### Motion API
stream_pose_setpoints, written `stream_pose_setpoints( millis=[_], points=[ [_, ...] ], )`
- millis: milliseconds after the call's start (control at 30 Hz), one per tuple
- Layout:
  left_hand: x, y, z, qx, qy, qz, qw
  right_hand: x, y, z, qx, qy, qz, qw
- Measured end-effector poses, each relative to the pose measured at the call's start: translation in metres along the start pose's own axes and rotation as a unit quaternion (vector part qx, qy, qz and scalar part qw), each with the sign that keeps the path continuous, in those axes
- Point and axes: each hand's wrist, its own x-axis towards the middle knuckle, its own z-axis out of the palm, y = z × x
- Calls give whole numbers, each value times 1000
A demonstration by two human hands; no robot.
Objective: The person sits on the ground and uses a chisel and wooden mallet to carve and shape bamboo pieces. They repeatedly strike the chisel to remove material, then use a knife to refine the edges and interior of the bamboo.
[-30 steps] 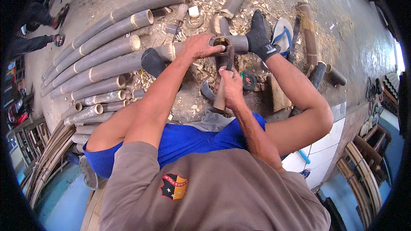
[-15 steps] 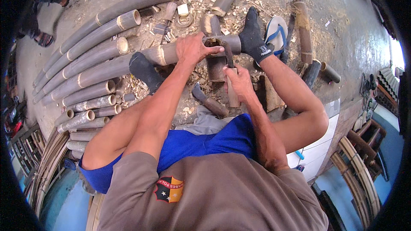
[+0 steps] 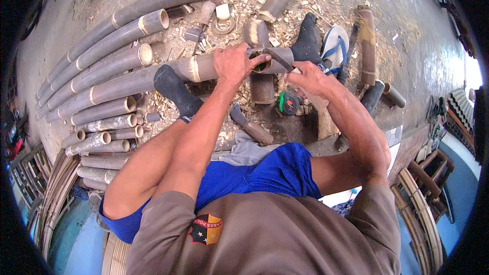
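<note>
A long brown bamboo pole [image 3: 168, 71] runs across in front of me, with a hole [image 3: 261, 63] cut in its side near the right end. My left hand [image 3: 233, 64] grips the pole from above, thumb stretched along the hole's rim. Closed round the handle of a curved-blade carving tool [image 3: 279, 58] is my right hand [image 3: 311, 78]. Its dark blade slants up and left from that hand, the tip at the hole's edge. My socked feet [image 3: 173, 87] brace near the pole on either side. A short bamboo piece [image 3: 262, 89] lies crosswise under it.
More bamboo poles [image 3: 109, 33] lie at the left. Below the pole are a round black-and-green tape measure [image 3: 288, 103] and a wooden-handled blade [image 3: 250, 126]. A hammer-like tool [image 3: 201, 25], a flip-flop [image 3: 335, 46] and wood chips lie around. Another person's foot shows at the far left.
My right hand has risen to the right, and the tool has swung from near upright to a slant. The tape measure has come into view. My left hand stays on the pole.
</note>
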Motion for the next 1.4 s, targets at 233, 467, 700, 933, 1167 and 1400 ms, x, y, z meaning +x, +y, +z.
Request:
stream_pose_setpoints(
  millis=[233, 467, 700, 933, 1167, 1400],
  points=[
    [3, -4, 4, -4, -50, 25, 998, 28, -19, -34, -166, -60, -93, 980],
    [7, -43, -28, -37, -163, 186, 968, -7, 19, 123, 94, 59, -91, 990],
    [-3, -53, -12, 15, -81, 238, 968, 10, -18, 186, 255, 219, -90, 938],
    [-3, -64, 6, -47, -71, 192, 978, 10, -95, 190, 639, 201, -11, 742],
    [1, -87, 44, -42, -80, 103, 991, 65, -128, 159, 809, 152, -6, 568],
    [26, -105, 64, 29, -33, 233, 971, 121, -96, 135, 851, 107, -43, 513]
  ],
)
